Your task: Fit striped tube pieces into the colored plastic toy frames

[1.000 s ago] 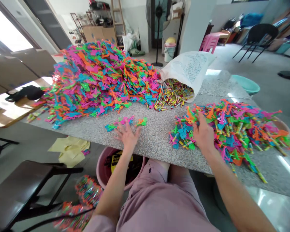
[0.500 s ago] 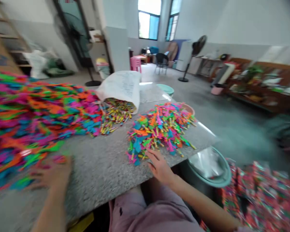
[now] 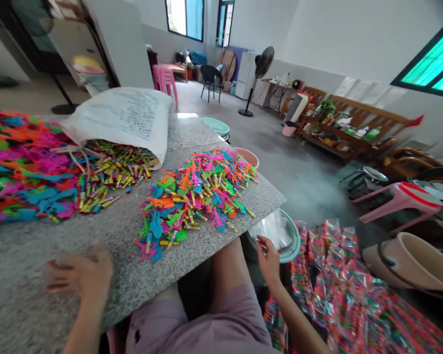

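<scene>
My right hand point(image 3: 268, 260) is over the edge of a light green basin point(image 3: 294, 241), fingers slightly bent and apart. Beside its fingertips lie clear plastic bags point(image 3: 275, 230) in that basin; whether they touch cannot be made out. My left hand point(image 3: 83, 273), blurred by motion, is low over the grey speckled table point(image 3: 133, 275) with its fingers stretched leftward and nothing visible in them. Between the hands sits a pile of colourful plastic toys with striped paper tubes point(image 3: 195, 191). A white sack point(image 3: 129, 113) lies on its side, small striped tubes point(image 3: 114, 169) spilling from its mouth.
A large heap of bright plastic pieces point(image 3: 25, 167) covers the table's left. Packed clear bags point(image 3: 335, 280) cover the floor at right, next to a beige bucket point(image 3: 402, 255). A pink stool point(image 3: 398, 201), standing fan point(image 3: 256, 73) and wooden bench point(image 3: 369, 113) stand beyond.
The view has swung right. My right hand has moved from the toy pile to the bags in the basin. My left hand has come away from the large heap onto bare tabletop.
</scene>
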The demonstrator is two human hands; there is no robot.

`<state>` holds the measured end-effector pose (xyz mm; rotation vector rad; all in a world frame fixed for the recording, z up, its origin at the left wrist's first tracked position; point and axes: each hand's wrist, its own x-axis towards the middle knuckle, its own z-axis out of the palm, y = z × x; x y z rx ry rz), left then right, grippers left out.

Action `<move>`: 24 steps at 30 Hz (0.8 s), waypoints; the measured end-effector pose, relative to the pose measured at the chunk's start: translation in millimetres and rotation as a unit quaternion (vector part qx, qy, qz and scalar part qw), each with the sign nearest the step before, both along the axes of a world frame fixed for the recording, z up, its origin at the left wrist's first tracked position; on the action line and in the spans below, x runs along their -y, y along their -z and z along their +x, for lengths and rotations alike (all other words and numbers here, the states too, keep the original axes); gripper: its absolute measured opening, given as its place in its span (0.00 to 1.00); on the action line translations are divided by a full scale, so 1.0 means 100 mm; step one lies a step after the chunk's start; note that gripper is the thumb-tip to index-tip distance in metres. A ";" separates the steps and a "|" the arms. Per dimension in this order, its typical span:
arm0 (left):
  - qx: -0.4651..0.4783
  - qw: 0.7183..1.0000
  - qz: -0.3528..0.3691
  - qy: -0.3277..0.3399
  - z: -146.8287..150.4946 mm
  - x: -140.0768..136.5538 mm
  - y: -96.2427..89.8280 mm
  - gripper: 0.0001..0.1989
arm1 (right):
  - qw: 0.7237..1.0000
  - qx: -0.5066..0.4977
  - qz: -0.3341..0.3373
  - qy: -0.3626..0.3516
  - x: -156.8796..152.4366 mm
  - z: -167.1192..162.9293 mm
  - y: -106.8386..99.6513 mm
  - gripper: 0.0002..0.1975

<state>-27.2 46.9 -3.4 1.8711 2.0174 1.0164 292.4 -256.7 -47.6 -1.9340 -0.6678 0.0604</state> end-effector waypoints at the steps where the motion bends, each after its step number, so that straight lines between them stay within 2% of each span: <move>1: -0.010 1.000 0.011 -0.014 0.04 0.08 0.06 0.39 | 1.000 -0.007 -0.013 0.007 0.10 0.08 0.07 0.16; 4: -0.037 0.997 0.025 -0.055 0.16 0.13 0.18 0.38 | 0.999 -0.007 -0.050 -0.001 0.28 0.25 0.17 0.17; 7: -0.045 0.995 0.025 -0.083 0.21 0.13 0.20 0.37 | 0.996 0.024 -0.069 -0.053 0.25 0.30 0.11 0.17; 8: -0.027 0.998 0.023 -0.060 0.18 0.15 0.19 0.37 | 0.993 0.043 -0.072 -0.079 0.20 0.29 0.06 0.17; 10: 0.033 0.995 0.040 -0.088 0.02 0.26 0.18 0.34 | 0.985 0.101 -0.066 -0.128 0.10 0.24 -0.03 0.18; 12: 0.055 0.988 0.069 -0.127 -0.33 0.44 0.19 0.30 | 0.974 0.161 -0.036 -0.157 0.01 0.18 -0.11 0.18; 14: 0.047 0.972 0.083 -0.216 -0.88 0.73 0.21 0.27 | 0.965 0.196 -0.002 -0.173 -0.06 0.09 -0.17 0.18; 17: 0.005 0.925 0.010 -0.379 -1.85 1.36 0.21 0.23 | 0.952 0.224 0.022 -0.205 -0.07 -0.12 -0.20 0.17; 19: -0.006 0.895 -0.046 -0.444 -2.38 1.79 0.21 0.23 | 0.948 0.228 0.034 -0.220 -0.02 -0.32 -0.20 0.18; 21: -0.003 0.890 -0.092 -0.447 -2.70 2.11 0.27 0.23 | 0.951 0.211 0.046 -0.220 0.06 -0.54 -0.21 0.18; 24: 0.006 0.918 -0.176 -0.355 -2.75 2.29 0.52 0.24 | 0.949 0.177 0.060 -0.254 0.15 -0.84 -0.24 0.18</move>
